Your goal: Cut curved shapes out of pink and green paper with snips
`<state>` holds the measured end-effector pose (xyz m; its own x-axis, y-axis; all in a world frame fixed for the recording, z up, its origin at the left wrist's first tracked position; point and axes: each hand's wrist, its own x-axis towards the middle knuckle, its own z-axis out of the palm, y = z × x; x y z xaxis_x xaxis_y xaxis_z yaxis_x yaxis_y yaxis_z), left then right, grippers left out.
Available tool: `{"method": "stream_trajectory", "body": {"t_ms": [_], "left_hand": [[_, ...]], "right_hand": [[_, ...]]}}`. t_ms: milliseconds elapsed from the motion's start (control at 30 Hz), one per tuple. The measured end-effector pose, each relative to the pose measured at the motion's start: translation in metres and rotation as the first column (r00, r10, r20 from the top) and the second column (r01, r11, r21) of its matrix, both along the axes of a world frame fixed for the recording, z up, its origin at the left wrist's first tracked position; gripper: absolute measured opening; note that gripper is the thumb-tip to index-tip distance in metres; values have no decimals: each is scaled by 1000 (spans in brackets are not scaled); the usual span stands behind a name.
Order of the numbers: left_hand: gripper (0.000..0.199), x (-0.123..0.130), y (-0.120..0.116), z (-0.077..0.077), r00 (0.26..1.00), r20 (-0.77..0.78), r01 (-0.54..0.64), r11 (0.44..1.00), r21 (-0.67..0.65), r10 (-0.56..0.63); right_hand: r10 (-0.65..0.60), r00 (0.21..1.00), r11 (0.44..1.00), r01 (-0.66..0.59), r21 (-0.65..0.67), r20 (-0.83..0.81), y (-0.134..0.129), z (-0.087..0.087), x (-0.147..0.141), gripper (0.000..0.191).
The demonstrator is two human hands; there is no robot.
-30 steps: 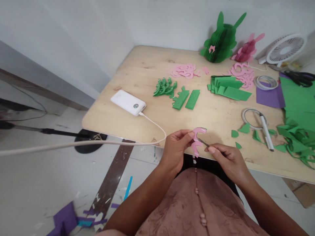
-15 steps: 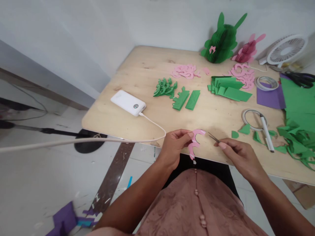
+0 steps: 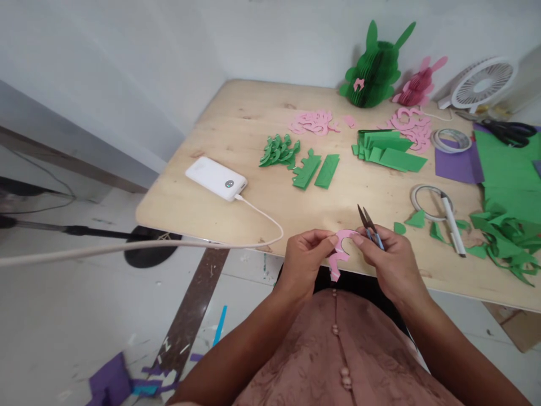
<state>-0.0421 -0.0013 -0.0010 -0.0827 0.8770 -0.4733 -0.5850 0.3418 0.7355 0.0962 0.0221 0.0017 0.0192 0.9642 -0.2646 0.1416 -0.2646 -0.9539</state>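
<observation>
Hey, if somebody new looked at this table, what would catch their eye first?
Probably the big green paper rabbit at the back of the table, with a smaller pink one just to its right. Next, the pink cutout held in both hands at the front edge, with scissors in the right hand.

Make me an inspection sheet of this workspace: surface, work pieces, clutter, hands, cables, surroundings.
Surface: wooden table; spills: nothing seen.
Things: pink paper piece between left hand and right hand; small scissors in the right hand, blades apart.
Clutter: green scraps near the table's right side; purple scraps on the floor.
Hands: left pinches the paper piece; right thumb is at its curved end.
Cables: white cable plugged into power bank, crossing the table's near edge.
Surroundings: green paper figure, pink paper figure and fan by the wall.
</observation>
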Motion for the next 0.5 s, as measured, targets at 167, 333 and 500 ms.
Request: {"method": "stream_trajectory", "body": {"t_ms": [167, 333, 500], "left_hand": [[17, 3, -3, -3, 1000, 10, -3, 1000, -10, 4], [17, 2, -4, -5, 1000, 16, 6, 1000, -21, -6], [17, -2, -4, -2, 998, -13, 67, 997, -22, -68]], "right_hand": [[-3, 1000, 1000, 2, -10, -26, -2, 3, 0, 21], [30, 1000, 999, -30, -12, -3, -3, 4, 0, 19], [54, 998, 998, -54, -11, 32, -2, 3, 1, 17]]}}
